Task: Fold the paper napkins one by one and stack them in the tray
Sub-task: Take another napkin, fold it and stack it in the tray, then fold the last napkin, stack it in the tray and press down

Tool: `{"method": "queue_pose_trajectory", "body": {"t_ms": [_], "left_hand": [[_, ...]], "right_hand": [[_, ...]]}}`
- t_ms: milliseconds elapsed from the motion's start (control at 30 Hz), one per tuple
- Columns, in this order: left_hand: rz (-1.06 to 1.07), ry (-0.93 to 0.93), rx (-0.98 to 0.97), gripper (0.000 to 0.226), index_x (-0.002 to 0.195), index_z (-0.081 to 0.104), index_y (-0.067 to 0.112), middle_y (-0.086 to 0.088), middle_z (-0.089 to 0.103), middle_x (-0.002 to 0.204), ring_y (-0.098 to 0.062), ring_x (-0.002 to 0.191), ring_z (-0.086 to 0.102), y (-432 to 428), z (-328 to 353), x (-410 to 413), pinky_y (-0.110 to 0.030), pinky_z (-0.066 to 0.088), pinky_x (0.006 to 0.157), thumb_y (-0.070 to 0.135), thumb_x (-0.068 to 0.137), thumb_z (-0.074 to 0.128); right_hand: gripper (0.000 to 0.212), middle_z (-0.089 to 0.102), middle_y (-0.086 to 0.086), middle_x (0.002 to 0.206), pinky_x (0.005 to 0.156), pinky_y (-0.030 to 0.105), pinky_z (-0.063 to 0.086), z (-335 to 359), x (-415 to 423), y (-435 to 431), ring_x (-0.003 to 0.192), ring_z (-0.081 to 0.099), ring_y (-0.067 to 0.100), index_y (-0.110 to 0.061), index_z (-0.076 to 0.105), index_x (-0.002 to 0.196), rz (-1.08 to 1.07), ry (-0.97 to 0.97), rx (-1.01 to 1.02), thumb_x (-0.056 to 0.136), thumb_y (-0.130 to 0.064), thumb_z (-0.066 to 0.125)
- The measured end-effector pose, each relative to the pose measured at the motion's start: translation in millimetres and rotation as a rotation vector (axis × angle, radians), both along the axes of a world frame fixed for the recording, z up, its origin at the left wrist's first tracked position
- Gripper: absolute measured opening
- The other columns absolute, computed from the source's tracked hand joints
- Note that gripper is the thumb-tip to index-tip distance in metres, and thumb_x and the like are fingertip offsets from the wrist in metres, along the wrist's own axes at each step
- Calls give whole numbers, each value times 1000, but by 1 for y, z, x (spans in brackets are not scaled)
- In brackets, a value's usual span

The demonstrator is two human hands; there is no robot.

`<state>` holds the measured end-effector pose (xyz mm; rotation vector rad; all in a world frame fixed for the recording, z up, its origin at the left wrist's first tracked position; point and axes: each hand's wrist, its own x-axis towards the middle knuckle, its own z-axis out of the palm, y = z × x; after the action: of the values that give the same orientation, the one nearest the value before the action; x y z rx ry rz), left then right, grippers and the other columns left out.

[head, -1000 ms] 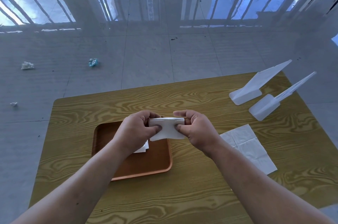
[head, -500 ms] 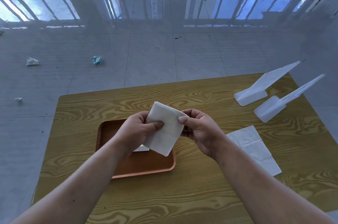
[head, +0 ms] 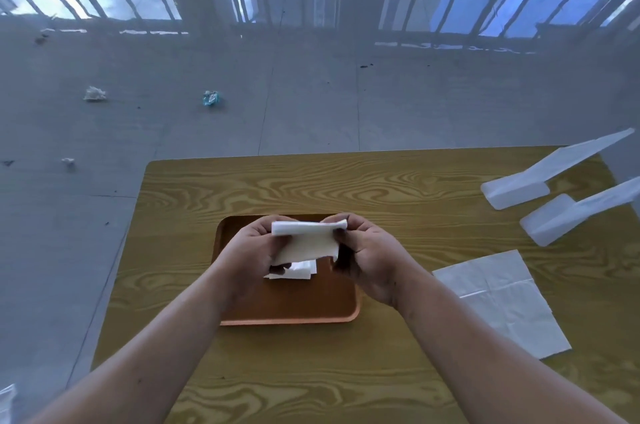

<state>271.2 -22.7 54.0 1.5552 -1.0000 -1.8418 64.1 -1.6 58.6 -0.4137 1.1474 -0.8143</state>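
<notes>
Soft white napkin (head: 306,240), earlier upright, now folded over, pinched between both hands' fingers (head: 263,233) above wooden tray (head: 287,306).

The surface (head: 398,371) is yellow-brown with swirling wood grain. The tray (head: 294,306) is reddish-brown. The napkin (head: 306,241) and the sheets (head: 502,299) at right are white. Far right, two holders (head: 540,181) are translucent white. The floor (head: 311,94) is grey.
</notes>
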Motion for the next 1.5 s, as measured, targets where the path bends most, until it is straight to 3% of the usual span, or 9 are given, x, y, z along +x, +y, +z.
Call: {"method": "queue_pose_trajectory", "body": {"t_ms": [100,267,400,533,733,833,1000,1200,1500], "left_hand": [[6,-46,21,37,95,82,16,-7,79,99,-18,72,69,5,-8,17,-32,55,66,7,99,46],[39,64,135,52,109,80,11,-15,78,109,-22,86,70,9,-33,37,-38,52,79,52,85,60],[3,-242,-53,21,98,76,28,-5,77,89,-14,71,70,6,-65,40,-30,56,65,17,80,79],[-120,-583,-252,28,103,64,40,10,72,84,-7,70,67,-5,-92,39,-28,55,62,27,81,77],[-365,-919,-558,52,136,55,27,5,52,138,-22,122,49,4,-106,25,-36,47,95,22,87,69],[-611,-967,-682,48,139,61,21,-4,56,146,-30,130,51,12,-103,19,-42,48,104,21,91,64],[-828,-1059,-550,48,144,55,28,2,44,158,-24,142,41,12,-102,15,-38,47,107,32,96,53],[-785,-1229,-581,39,129,64,28,5,60,134,-21,118,54,-8,-79,-33,-36,50,93,38,93,54],[-951,-902,-670,41,129,63,28,3,59,137,-22,128,54,5,-69,-219,-37,46,103,49,94,61]], "right_hand": [[38,68,13,83,63,34,52,-11,16,-1,63,61,21,-9,76,87,17,31,2,93,5,41],[21,71,13,98,68,33,55,-42,36,4,81,65,23,-5,75,100,97,105,-22,94,-13,56],[42,70,9,90,58,32,55,-67,49,4,69,65,15,-19,66,115,234,410,-122,85,9,55],[39,70,2,99,71,35,57,-92,50,-6,85,69,22,-25,60,120,269,759,-207,85,-8,62],[46,59,7,121,100,38,44,-112,49,3,110,53,28,-14,58,129,420,1348,-589,84,-14,66],[47,62,10,131,107,43,43,-113,42,13,120,54,33,-12,62,133,671,1357,-734,87,-16,61],[50,44,7,160,122,44,27,-118,36,19,148,35,28,-19,52,148,958,1316,-630,98,-23,47],[55,47,5,158,125,39,24,-97,-7,33,149,35,26,-21,46,152,752,1266,-645,97,-25,50],[48,55,-2,142,109,37,41,-88,-190,127,130,47,21,-22,52,143,349,1441,-306,95,-28,53]]}}
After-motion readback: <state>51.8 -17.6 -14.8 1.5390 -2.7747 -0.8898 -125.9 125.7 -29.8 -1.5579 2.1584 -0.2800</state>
